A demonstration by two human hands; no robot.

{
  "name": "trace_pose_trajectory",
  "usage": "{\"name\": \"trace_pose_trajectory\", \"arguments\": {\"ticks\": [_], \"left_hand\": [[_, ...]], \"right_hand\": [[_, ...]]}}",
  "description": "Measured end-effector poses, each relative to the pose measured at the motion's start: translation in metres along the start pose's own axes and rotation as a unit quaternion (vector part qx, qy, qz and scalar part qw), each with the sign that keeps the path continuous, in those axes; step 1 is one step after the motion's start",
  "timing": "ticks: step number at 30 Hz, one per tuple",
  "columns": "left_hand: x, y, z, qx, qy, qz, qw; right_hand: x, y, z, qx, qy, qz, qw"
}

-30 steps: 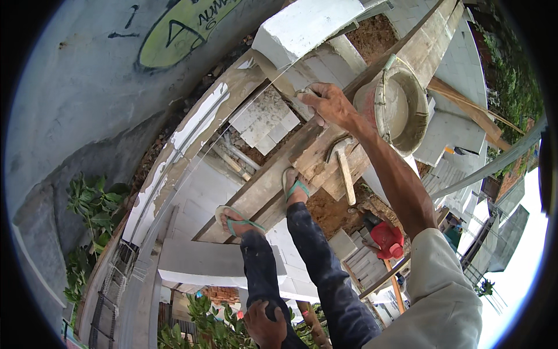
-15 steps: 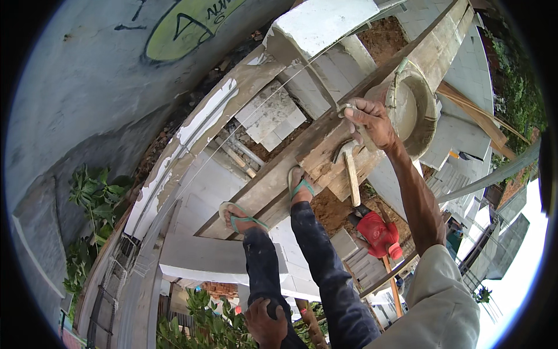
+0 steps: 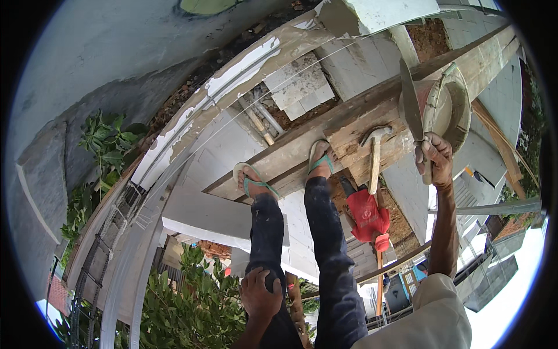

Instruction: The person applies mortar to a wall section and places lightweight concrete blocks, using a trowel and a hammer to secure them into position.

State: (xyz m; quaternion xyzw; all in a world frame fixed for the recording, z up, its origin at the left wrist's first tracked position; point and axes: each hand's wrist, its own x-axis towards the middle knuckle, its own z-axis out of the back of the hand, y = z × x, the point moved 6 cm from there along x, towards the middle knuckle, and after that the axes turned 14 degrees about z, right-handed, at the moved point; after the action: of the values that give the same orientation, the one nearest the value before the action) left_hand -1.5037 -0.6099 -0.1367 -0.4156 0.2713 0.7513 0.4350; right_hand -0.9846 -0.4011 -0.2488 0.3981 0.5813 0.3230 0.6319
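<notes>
we take this for an outdoor building site, where masonry is the trade. we see a trowel (image 3: 410, 102) held up by a mortar bucket (image 3: 463, 125), and a claw hammer (image 3: 375, 163) lying on rough wooden planks (image 3: 494, 58) laid as a raised platform. around us stand pale block walls, a big white block (image 3: 395, 13) among them, with bare reddish soil (image 3: 430, 42) between. below us, a person in a red shirt (image 3: 368, 215) stoops amid the blockwork.
</notes>
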Motion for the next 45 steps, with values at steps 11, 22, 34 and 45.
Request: {"name": "trace_pose_trajectory", "arguments": {"ticks": [11, 22, 34, 45], "left_hand": [[0.010, -0.056, 0.000, 0.026, 0.012, -0.032, 0.999], [-0.005, -0.130, 0.029, 0.105, -0.010, -0.053, 0.993], [0.191, -0.276, 0.015, -0.009, 0.020, -0.170, 0.985], [0.342, -0.387, -0.077, -0.097, 0.093, -0.131, 0.982]], "right_hand": [[-0.097, -0.002, 0.153, -0.562, -0.184, -0.082, 0.802], [-0.047, -0.040, 0.186, -0.432, -0.250, 0.057, 0.865], [-0.124, -0.178, 0.298, 0.044, -0.522, 0.008, 0.852], [-0.101, -0.498, 0.522, -0.374, -0.525, -0.082, 0.760]]}}
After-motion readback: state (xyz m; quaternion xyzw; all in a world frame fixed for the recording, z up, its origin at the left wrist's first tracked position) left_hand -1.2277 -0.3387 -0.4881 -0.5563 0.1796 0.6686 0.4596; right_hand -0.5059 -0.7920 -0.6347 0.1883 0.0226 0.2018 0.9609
